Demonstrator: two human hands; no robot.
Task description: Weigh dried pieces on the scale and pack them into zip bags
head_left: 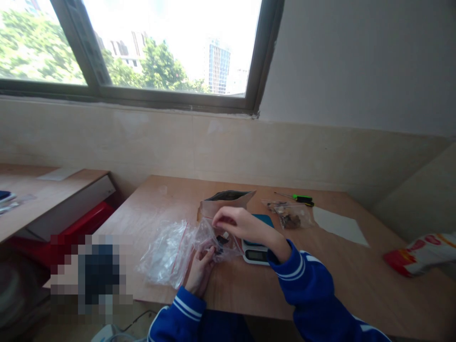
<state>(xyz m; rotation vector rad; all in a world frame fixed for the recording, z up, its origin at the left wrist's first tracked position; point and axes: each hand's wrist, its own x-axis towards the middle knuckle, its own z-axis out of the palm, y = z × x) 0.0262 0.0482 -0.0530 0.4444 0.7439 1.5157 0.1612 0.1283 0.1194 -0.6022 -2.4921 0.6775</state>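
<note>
My left hand (199,271) grips the lower edge of a small clear zip bag (228,247) that holds dark small pieces. My right hand (242,225) pinches the upper part of the same bag, above a digital scale (255,251) with a blue top. A larger clear plastic bag (166,254) lies crumpled beside my left hand. Behind the hands stands an open kraft paper pouch (224,203). Another clear bag with brownish bits (289,214) lies to the right of the pouch.
A green-handled screwdriver (301,198) and a white paper sheet (338,226) lie on the wooden table (320,285). A red-and-white packet (420,254) sits at the right edge. A second desk (46,199) and a red object (67,228) are at left, beside a pixelated patch. The wall and window are behind.
</note>
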